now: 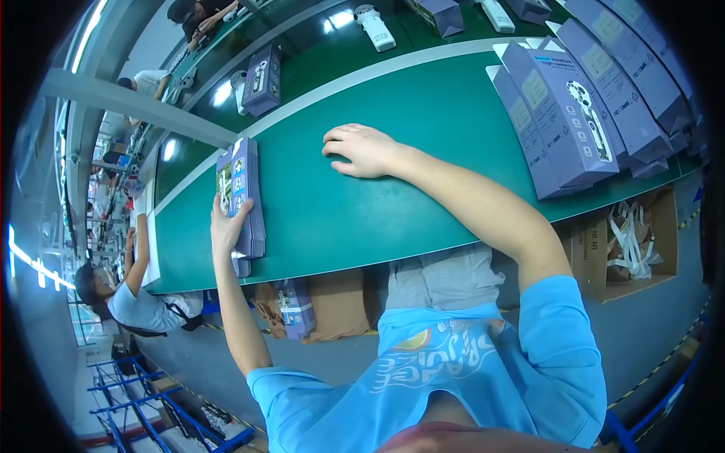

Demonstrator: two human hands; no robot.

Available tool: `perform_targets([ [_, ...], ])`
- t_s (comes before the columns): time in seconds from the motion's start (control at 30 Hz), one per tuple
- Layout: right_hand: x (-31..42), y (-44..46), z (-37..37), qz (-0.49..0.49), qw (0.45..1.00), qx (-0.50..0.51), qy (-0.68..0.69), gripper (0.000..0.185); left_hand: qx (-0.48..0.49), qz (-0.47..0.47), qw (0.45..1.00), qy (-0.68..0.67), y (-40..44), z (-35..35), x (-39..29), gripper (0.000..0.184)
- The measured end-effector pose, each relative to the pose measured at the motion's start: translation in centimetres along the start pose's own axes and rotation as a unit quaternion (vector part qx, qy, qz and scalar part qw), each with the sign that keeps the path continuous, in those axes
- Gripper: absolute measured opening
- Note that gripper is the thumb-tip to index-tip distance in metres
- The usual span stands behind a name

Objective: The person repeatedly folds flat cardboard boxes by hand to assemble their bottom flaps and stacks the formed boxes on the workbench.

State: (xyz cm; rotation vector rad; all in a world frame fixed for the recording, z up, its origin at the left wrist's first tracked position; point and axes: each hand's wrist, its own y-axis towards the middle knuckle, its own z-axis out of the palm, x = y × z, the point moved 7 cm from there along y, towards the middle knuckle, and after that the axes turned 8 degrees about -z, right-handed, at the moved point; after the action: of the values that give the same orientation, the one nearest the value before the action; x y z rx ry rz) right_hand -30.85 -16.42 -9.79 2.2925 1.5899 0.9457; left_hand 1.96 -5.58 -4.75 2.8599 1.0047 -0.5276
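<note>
My left hand [227,228] is at the near end of a stack of flat purple printed cartons [251,174] on the left of the green table. Its thumb lies on one side and its fingers on the other, closed round the stack. My right hand [361,151] is over the middle of the green tabletop [325,219], palm down, holding nothing. Its fingers are slightly bent and its thumb stands apart. Whether it touches the surface I cannot tell.
Several opened-up purple boxes [559,121] stand at the right. Beyond the table, a dark green conveyor carries a purple box [262,79] and a white device [375,29]. Cardboard cartons [640,241] sit below the edge. A co-worker [140,298] is at the left.
</note>
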Motion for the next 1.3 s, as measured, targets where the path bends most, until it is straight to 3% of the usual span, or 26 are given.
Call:
perform_targets([
  [0.13,0.0,-0.1,0.0,0.007,1.0,0.005,0.011,0.032,-0.073,0.043,0.996,0.011,-0.2,-2.0,-0.5,0.113],
  [0.23,0.2,0.6,-0.4,0.036,0.998,0.018,0.05,0.034,-0.256,0.169,0.949,-0.068,-3.5,-6.8,-5.0,0.101],
  [0.27,0.6,1.3,-0.7,0.034,0.998,0.016,0.048,0.034,-0.258,0.17,0.948,-0.068,-4.0,-7.5,-6.6,0.101],
  [0.33,2.1,3.3,-4.2,0.021,0.961,-0.149,0.234,0.045,-0.197,0.227,0.893,-0.334,-5.7,-8.2,-11.0,0.088],
  [0.4,5.0,5.1,-8.5,-0.054,0.9,-0.318,0.294,0.069,-0.178,0.208,0.88,-0.388,-7.2,-6.0,-15.2,0.078],
  [0.47,6.7,6.0,-12.6,-0.08,0.829,-0.449,0.323,0.089,-0.315,0.408,0.833,-0.201,-10.2,-2.9,-21.0,0.078],
  [0.5,6.6,6.0,-14.4,-0.076,0.83,-0.456,0.314,0.089,-0.309,0.417,0.83,-0.205,-11.3,-1.4,-22.7,0.078],
  [0.57,5.2,5.1,-18.0,-0.081,0.759,-0.502,0.408,0.09,-0.373,0.439,0.808,-0.123,-14.0,0.6,-26.2,0.078],
  [0.6,4.1,4.5,-19.2,-0.086,0.721,-0.522,0.448,0.091,-0.367,0.452,0.802,-0.135,-13.6,0.3,-27.5,0.078],
  [0.63,3.3,4.1,-20.1,-0.084,0.726,-0.529,0.431,0.091,-0.333,0.492,0.751,-0.289,-13.1,-1.2,-27.8,0.08],
  [0.67,3.6,3.8,-20.9,-0.12,0.773,-0.515,0.351,0.088,-0.285,0.514,0.683,-0.435,-12.7,-2.8,-27.9,0.083],
  [0.73,4.4,3.3,-21.4,-0.179,0.849,-0.461,0.185,0.082,-0.086,0.438,0.639,-0.626,-10.3,-4.4,-29.3,0.089],
  [0.9,4.5,3.5,-20.1,-0.07,0.84,-0.434,0.319,0.072,-0.047,0.37,0.646,-0.666,-10.8,-3.8,-32.1,0.072],
  [1.03,3.6,4.0,-18.9,-0.017,0.838,-0.423,0.345,0.063,-0.176,0.29,0.671,-0.659,-10.4,-3.2,-30.6,0.051],
  [1.13,4.2,2.6,-19.4,-0.137,0.759,-0.589,0.244,0.051,-0.298,0.423,0.669,-0.533,-11.8,-3.6,-30.8,0.047],
  [1.17,4.2,3.3,-19.1,-0.14,0.764,-0.576,0.253,0.051,-0.31,0.411,0.671,-0.534,-11.4,-3.7,-30.5,0.047],
  [1.23,5.9,3.3,-19.5,-0.234,0.761,-0.584,0.158,0.043,-0.194,0.549,0.553,-0.596,-11.7,-4.2,-31.0,0.039],
  [1.3,7.1,2.8,-19.9,-0.287,0.76,-0.572,0.115,0.04,-0.173,0.529,0.559,-0.614,-11.4,-4.6,-30.6,0.039],
])
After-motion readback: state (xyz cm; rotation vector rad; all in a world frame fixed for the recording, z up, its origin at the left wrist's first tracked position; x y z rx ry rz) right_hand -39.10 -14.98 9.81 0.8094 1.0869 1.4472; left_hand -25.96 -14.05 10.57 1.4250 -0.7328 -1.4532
